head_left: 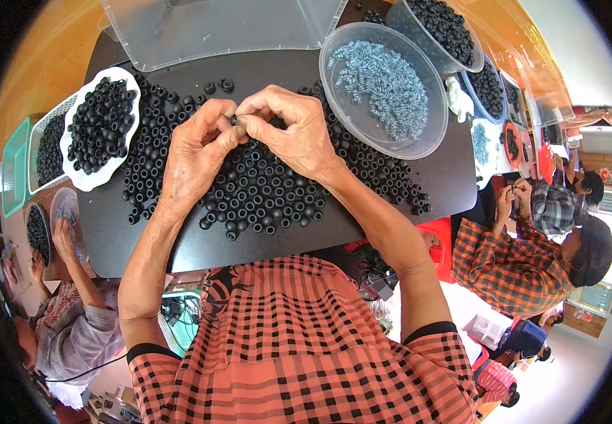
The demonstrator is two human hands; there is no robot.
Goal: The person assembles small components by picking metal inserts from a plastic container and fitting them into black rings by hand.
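My left hand and my right hand meet above the dark table, fingertips closed together. Between them they pinch a small black round part, mostly covered by my fingers. Below my hands spreads a heap of black, ball-like hollow pieces, many with their round openings facing up. To the right of my right hand, a round clear tub holds a pile of small metal springs. On the left, a white scalloped plate carries more black hollow pieces.
A large clear plastic bin stands at the table's far edge. Tubs of small black parts sit at the far right, beside a white basket and green basket at far left. Other people work on both sides.
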